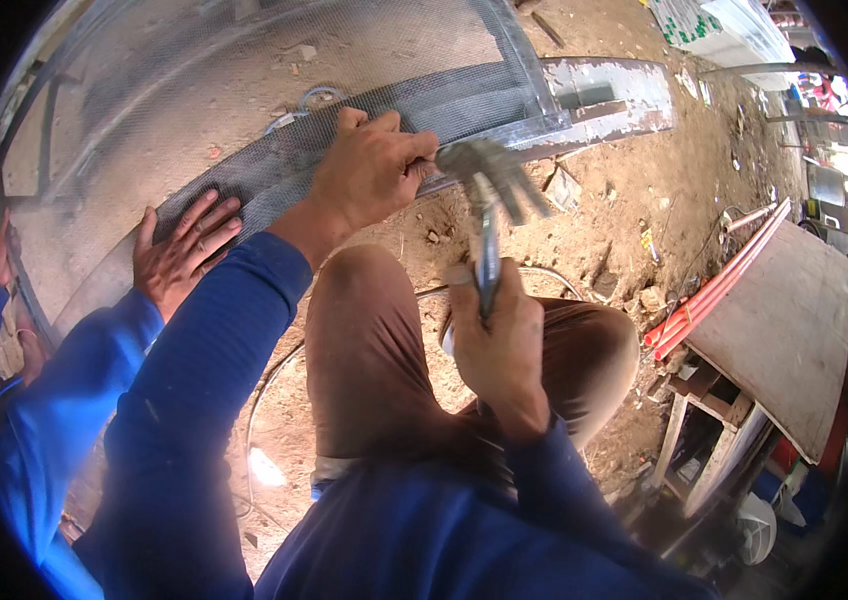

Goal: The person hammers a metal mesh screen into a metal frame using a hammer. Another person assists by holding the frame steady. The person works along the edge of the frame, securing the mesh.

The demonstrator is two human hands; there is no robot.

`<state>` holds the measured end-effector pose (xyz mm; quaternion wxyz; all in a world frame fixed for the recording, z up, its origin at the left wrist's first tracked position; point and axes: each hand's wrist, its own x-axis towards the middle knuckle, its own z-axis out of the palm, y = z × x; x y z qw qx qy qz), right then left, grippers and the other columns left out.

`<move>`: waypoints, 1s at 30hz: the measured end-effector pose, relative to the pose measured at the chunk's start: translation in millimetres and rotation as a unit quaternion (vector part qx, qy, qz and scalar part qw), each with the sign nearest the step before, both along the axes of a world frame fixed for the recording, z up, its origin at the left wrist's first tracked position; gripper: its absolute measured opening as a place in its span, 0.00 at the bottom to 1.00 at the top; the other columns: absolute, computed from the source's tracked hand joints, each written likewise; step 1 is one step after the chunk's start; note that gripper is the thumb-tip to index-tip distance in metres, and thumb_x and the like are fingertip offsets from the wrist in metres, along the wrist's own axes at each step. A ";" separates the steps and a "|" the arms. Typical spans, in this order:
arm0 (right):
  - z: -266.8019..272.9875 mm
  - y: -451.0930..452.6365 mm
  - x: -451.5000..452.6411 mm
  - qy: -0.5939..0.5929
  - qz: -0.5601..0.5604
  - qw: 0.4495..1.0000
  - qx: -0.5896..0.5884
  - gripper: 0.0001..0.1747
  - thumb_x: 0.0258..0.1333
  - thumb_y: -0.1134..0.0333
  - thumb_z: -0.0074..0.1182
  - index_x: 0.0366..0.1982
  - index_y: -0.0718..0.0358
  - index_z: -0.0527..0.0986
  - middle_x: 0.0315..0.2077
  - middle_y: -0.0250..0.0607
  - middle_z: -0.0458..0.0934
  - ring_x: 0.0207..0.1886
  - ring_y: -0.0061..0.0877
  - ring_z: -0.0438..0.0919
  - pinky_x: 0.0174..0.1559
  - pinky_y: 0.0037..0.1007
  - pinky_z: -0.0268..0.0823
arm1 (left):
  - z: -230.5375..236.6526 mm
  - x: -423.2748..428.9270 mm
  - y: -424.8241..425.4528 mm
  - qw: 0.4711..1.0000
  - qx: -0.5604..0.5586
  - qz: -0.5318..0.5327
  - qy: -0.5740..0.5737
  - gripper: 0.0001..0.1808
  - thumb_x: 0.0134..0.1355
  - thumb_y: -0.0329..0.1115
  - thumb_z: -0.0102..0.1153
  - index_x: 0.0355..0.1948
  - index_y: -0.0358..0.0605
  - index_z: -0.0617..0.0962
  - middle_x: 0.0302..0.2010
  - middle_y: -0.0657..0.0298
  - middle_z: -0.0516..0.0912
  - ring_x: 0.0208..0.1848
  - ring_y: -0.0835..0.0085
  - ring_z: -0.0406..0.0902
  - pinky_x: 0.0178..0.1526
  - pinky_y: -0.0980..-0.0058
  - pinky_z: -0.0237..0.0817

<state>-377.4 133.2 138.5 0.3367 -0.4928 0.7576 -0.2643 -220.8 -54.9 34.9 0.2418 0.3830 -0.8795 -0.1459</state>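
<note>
My right hand point(499, 352) grips a claw hammer point(487, 262) by its handle. The blurred hammer head is close beside the fingertips of my left hand point(375, 165), its claw towards the lower right. My left thumb and forefinger are pinched together at the edge of a metal frame point(536, 129); whatever may be between them is hidden. Grey wire mesh point(424, 97) stretches over the frame and lies under my left hand. A darker strip of material shows along the mesh's near edge. Beneath the frame corner juts a metal piece with peeling paint point(641, 94).
A co-worker's hand point(188, 247) presses flat on the mesh at left; another person's hand point(2, 255) shows farther left. Orange pipes point(724, 277) lean against a board-topped wooden stand point(776, 337) at right. A cable point(253, 420) crosses the littered dirt ground point(604, 187).
</note>
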 end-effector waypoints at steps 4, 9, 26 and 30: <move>33.3 2.2 6.2 -0.062 -0.056 0.987 -0.138 0.17 0.85 0.58 0.58 0.46 0.67 0.77 0.24 0.40 0.81 0.23 0.24 0.80 0.28 0.35 0.70 | -1.7 0.9 -0.3 1.000 0.007 -0.003 0.022 0.09 0.72 0.47 0.75 0.42 0.59 0.87 0.28 0.70 0.84 0.42 0.67 0.80 0.59 0.58 0.58; -9.2 1.2 0.9 0.022 -0.012 0.999 -0.043 0.16 0.80 0.63 0.62 0.54 0.70 0.78 0.26 0.58 0.84 0.29 0.52 0.90 0.33 0.49 0.78 | -1.4 -0.2 -3.3 1.000 -0.012 0.003 -0.006 0.14 0.77 0.56 0.69 0.39 0.62 0.87 0.28 0.74 0.88 0.43 0.69 0.83 0.58 0.57 0.61; 28.3 -5.8 0.1 0.043 0.000 0.995 -0.095 0.20 0.85 0.56 0.60 0.45 0.69 0.77 0.20 0.46 0.82 0.21 0.34 0.86 0.27 0.39 0.73 | -6.0 1.2 2.1 1.000 -0.001 0.006 -0.001 0.15 0.78 0.57 0.68 0.39 0.62 0.87 0.29 0.74 0.87 0.42 0.70 0.82 0.59 0.58 0.60; 3.9 3.5 0.0 0.059 0.023 0.971 -0.230 0.18 0.84 0.58 0.60 0.47 0.69 0.77 0.18 0.49 0.79 0.22 0.35 0.86 0.27 0.40 0.73 | -2.8 0.2 0.0 1.000 0.004 0.000 0.007 0.08 0.75 0.47 0.71 0.40 0.61 0.87 0.29 0.72 0.85 0.42 0.69 0.81 0.59 0.58 0.59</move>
